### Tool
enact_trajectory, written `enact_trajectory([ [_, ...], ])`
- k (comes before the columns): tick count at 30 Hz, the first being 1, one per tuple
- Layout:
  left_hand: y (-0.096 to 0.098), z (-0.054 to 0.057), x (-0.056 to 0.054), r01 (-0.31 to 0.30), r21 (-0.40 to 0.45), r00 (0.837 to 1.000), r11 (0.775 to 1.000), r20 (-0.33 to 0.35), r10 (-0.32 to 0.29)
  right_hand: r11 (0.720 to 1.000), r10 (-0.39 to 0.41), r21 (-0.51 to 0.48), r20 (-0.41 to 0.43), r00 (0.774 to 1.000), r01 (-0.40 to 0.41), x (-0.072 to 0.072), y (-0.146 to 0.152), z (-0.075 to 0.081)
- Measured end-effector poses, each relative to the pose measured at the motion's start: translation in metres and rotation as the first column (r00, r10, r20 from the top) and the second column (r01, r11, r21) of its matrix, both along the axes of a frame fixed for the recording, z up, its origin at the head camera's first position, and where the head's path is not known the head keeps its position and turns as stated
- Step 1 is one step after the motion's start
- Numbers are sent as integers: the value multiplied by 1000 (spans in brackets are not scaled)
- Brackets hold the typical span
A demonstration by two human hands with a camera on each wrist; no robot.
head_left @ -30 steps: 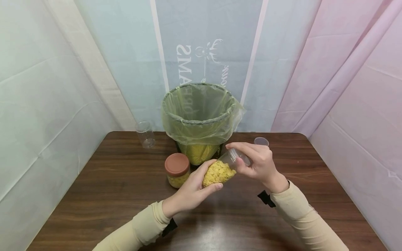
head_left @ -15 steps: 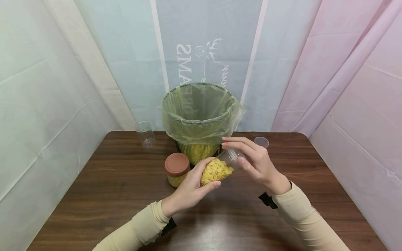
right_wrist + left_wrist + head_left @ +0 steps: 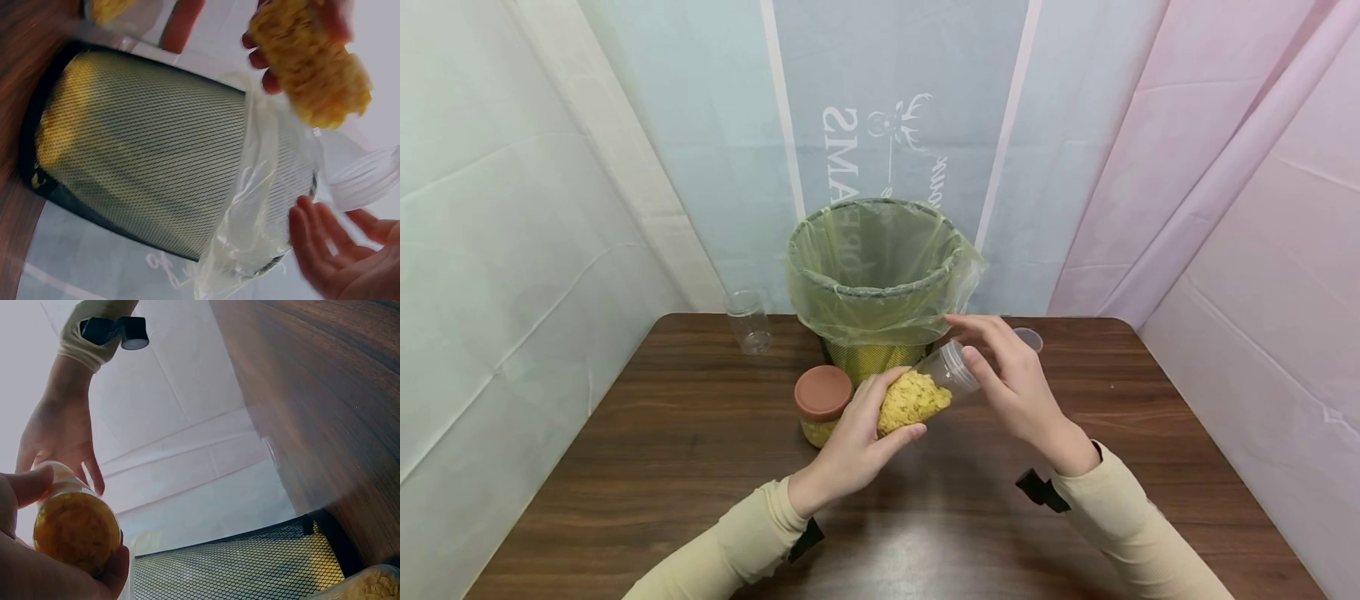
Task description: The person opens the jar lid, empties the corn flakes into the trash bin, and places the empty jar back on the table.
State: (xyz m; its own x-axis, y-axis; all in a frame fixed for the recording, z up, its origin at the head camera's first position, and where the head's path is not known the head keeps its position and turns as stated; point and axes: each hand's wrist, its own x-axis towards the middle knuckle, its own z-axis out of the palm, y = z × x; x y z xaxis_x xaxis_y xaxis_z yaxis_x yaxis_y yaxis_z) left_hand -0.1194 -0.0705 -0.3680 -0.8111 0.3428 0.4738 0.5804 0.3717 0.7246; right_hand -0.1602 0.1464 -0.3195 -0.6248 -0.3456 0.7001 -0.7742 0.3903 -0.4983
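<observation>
In the head view my left hand (image 3: 853, 446) grips a clear plastic jar (image 3: 936, 367) partly filled with yellow flakes (image 3: 916, 400). The jar is tilted, its threaded mouth pointing up and to the right. My right hand (image 3: 1011, 387) is beside that mouth with its fingers extended and spread. From the right wrist, its fingers (image 3: 337, 250) show apart, holding nothing, just under the threaded rim (image 3: 372, 181). The left wrist view looks at the base (image 3: 75, 534) of the jar, with the left fingers and thumb curled round its sides.
A bin (image 3: 876, 358) with a pale yellow liner (image 3: 880, 321) stands behind the hands, yellow stuff showing low through its mesh. Left of it are a lidded jar (image 3: 823, 396) of flakes and a clear cup (image 3: 748, 323). A clear lid (image 3: 1030, 338) lies at the right on the wooden table (image 3: 647, 450).
My right hand has gone from holding the jar's mouth to standing beside it with fingers spread. The jar, still in my left hand, has shifted slightly left and up.
</observation>
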Motion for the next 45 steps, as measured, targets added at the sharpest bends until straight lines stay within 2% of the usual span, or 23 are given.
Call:
enact_trajectory([
  [5,0,0,0,-35,9,999,999,-33,35,996,-85,3,124,989,86,9,0,4],
  [11,-1,1,-2,-50,21,999,999,-12,50,994,-104,-3,173,979,106,14,-3,6],
  [18,-4,0,-2,-31,68,998,997,61,27,999,-8,-34,175,985,14,15,-4,8],
  [21,-4,0,-2,-2,98,996,995,86,-7,999,38,-43,155,987,-32,14,-3,8],
  [25,-4,0,-1,63,161,988,985,128,-84,989,134,-74,133,982,-125,12,-1,9],
  [28,-5,0,-1,105,205,976,973,165,-140,977,204,-79,101,974,-197,11,1,9],
  [32,-6,0,0,128,233,962,964,207,-178,959,278,-65,28,960,-276,8,3,8],
  [38,-6,-3,0,154,240,957,959,204,-205,922,377,-84,-28,926,-378,6,4,9],
  [41,-6,-3,0,156,242,958,958,198,-207,911,399,-100,-30,917,-400,8,4,9],
  [43,-5,-1,0,154,242,959,958,196,-204,917,381,-114,-23,924,-381,10,3,10],
  [45,-4,4,3,150,244,960,958,196,-200,934,333,-133,1,943,-330,12,2,11],
])
